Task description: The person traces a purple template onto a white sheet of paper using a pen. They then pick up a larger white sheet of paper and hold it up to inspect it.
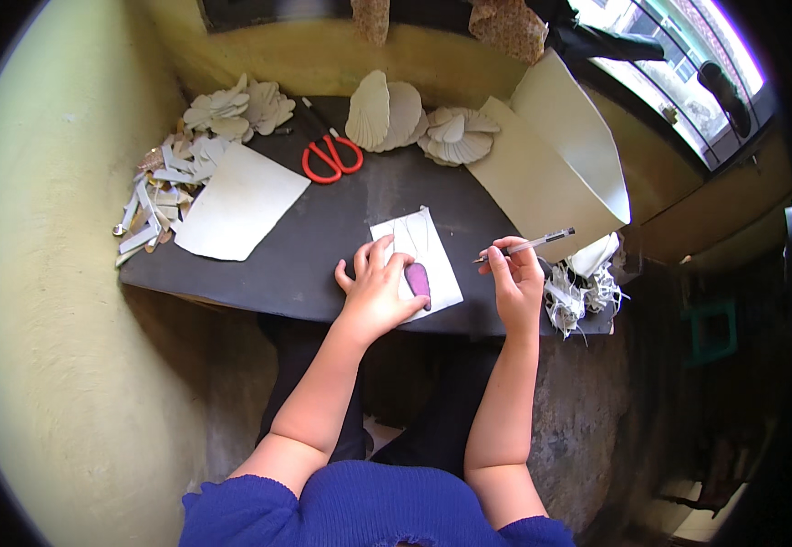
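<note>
A small white sheet of card [446,281] lies near the front edge of the dark table, with teardrop-shaped outlines drawn on its upper part. My left hand [374,284] rests on it with the fingers spread. Its thumb and forefinger pin down a purple teardrop-shaped template [419,281] flat on the card. To the right of the card, my right hand [515,278] is closed round a pen [542,242]. The pen's tip points left and is held apart from the card.
Red-handled scissors [333,159] lie toward the back. A larger white sheet [241,202] and strip offcuts [153,202] are at left. Petal-shaped cutouts [384,111] line the back. A curled card sheet [542,173] stands at right, above shredded scraps [578,296].
</note>
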The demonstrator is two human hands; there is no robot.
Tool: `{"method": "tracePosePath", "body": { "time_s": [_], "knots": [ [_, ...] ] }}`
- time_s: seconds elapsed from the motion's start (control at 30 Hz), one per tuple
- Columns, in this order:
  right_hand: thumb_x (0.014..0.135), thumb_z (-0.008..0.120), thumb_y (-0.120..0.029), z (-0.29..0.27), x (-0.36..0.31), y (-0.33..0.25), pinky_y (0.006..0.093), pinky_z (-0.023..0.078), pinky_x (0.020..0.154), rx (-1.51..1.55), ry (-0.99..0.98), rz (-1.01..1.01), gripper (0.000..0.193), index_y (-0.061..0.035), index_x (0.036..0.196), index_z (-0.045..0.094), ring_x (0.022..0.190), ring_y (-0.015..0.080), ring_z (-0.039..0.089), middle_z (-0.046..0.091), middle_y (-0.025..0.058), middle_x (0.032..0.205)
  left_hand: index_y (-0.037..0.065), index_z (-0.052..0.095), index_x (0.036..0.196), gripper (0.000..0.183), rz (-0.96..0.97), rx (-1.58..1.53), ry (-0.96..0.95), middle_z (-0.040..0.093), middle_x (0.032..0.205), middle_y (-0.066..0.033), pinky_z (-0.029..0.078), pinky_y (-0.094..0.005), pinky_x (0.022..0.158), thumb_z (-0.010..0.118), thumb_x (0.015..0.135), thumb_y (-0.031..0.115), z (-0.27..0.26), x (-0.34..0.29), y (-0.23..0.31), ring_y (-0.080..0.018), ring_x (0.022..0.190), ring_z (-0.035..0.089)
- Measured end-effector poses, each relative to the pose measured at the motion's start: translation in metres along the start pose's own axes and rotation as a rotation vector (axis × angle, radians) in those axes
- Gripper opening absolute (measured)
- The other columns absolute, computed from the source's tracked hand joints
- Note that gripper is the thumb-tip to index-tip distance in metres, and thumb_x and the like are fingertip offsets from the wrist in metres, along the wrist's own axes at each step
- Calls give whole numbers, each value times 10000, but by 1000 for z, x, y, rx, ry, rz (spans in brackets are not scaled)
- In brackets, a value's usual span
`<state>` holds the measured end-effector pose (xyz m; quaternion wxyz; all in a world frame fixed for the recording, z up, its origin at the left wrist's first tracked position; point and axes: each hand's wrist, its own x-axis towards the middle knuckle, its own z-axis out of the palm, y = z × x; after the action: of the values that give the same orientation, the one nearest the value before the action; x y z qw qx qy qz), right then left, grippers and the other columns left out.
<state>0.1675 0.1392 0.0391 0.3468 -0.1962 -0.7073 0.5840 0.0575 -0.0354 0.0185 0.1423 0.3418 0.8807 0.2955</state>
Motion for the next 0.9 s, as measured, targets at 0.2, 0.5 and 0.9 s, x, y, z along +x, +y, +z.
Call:
{"method": "tracePosePath", "body": {
  "time_s": [0.2, 0.5, 0.9],
  "knots": [
    [950, 629, -79, 1, 24, -31, 248, 523, 705, 65, -52, -16, 149, 7, 1062, 583, 808, 124, 638, 640, 58, 884, 147, 602, 1173, 710, -12, 7, -30, 358, 1485, -119, 86, -611, 1127, 860, 584, 446, -6, 5, 0, -321, 1408, 236],
    [970, 618, -115, 14, 13, 3, 233, 525, 673, 327, 182, 73, 118, -47, 1057, 578, 802, 131, 679, 652, 36, 880, 72, 586, 963, 403, -14, -196, -304, 598, 1134, -85, 367, -421, 941, 811, 723, 305, -30, 40, 10, -213, 1161, 506],
    [928, 646, -69, 43, 5, 6, 244, 500, 729, 86, -34, 64, 175, -10, 1092, 627, 805, 99, 644, 685, 54, 867, 120, 478, 902, 200, 73, -1515, -54, 588, 1063, -33, 496, -271, 886, 666, 914, 53, -1, 53, -12, -109, 963, 585]
  ]
}}
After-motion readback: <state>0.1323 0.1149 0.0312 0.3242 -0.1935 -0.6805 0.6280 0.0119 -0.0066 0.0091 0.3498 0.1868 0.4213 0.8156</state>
